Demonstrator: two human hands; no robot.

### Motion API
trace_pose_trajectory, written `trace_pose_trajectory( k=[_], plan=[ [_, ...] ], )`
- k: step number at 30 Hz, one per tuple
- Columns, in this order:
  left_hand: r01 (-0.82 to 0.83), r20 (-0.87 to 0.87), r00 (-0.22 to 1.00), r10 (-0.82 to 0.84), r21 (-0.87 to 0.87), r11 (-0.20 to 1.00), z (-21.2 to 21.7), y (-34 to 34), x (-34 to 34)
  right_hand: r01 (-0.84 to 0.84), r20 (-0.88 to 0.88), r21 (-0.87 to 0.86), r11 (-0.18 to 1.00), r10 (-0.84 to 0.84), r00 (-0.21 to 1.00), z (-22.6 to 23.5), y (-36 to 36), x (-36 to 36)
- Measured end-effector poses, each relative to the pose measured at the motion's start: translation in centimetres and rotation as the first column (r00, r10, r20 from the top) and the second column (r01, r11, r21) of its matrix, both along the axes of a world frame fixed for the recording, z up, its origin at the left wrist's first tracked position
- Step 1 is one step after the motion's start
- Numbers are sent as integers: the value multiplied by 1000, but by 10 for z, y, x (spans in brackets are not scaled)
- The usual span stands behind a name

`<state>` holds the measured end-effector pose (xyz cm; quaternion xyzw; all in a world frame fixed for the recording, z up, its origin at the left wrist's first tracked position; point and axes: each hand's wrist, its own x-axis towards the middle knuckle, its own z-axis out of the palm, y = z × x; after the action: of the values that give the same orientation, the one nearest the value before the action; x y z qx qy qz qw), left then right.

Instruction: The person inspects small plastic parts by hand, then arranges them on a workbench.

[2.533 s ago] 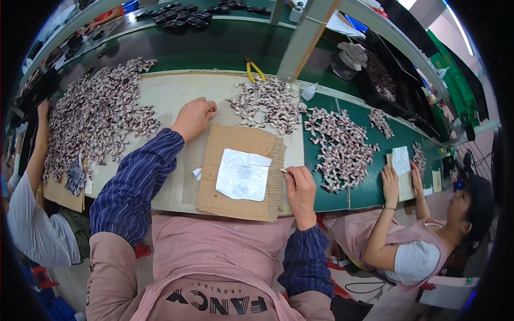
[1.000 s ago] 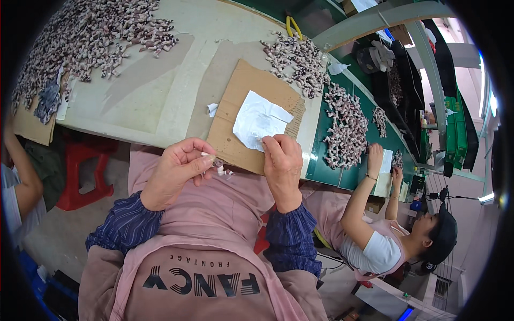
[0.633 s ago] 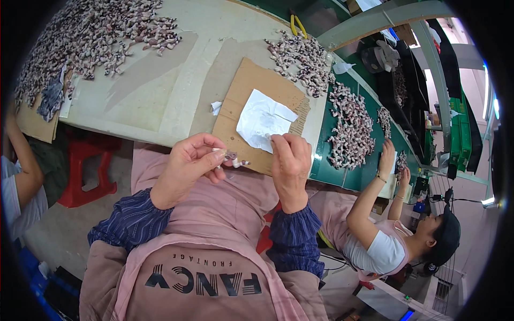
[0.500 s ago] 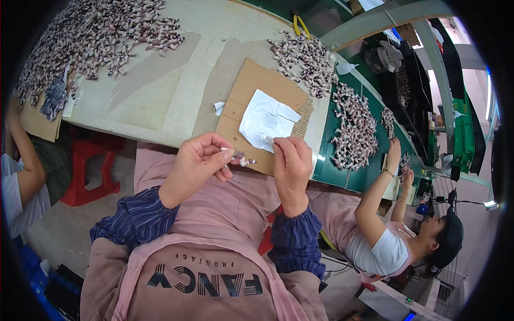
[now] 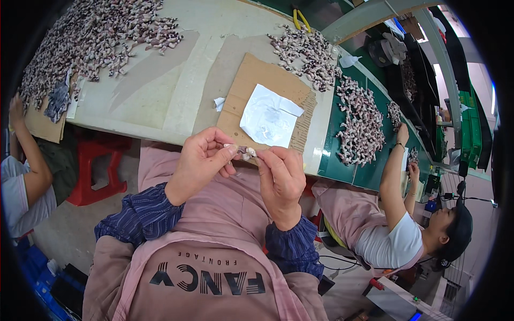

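My left hand (image 5: 194, 165) is closed on a small white-and-dark-purple figurine (image 5: 244, 151), held between thumb and fingers above the table's near edge. At the figurine's right end, the thumb and forefinger of my right hand (image 5: 282, 179) are pinched together; whether they grip the figurine or something tiny is too small to tell. Just beyond my hands, a creased white sheet (image 5: 262, 101) with a whitish smear lies on a piece of brown cardboard (image 5: 235, 115).
Heaps of similar small pieces (image 5: 101, 43) cover the far left, with more piles (image 5: 305, 56) behind the cardboard and on the green surface (image 5: 356, 125). Yellow-handled pliers (image 5: 301, 21) lie at the back. A co-worker (image 5: 391, 235) sits at right; another person's arm (image 5: 35, 155) shows at left, near a red stool (image 5: 99, 171).
My right hand has moved left from the white sheet's near edge to the figurine, its fingertips now at the piece. The co-worker at right has reached farther away.
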<state>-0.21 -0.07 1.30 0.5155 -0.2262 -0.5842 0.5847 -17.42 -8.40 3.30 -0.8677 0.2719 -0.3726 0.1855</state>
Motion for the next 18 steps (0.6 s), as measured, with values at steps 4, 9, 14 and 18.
trace_pose_trajectory(
  k=[4, 9, 14, 18],
  plan=[
    [21, 16, 1000, -21, 14, 1000, 1, 1, 1, -39, -16, -37, 999, 38, 999, -2, -1, -2],
    [86, 28, 996, -87, 42, 995, 5, 4, 6, -142, -48, -152, 978, 136, 989, -8, 5, -4],
    [146, 84, 985, -149, 45, 988, 8, 9, 5, -134, 69, 297, 945, 119, 991, -14, 15, -9],
    [168, 78, 983, -167, -6, 986, 8, 12, 7, -197, 204, 511, 836, 104, 973, -19, 17, -6]
  ],
)
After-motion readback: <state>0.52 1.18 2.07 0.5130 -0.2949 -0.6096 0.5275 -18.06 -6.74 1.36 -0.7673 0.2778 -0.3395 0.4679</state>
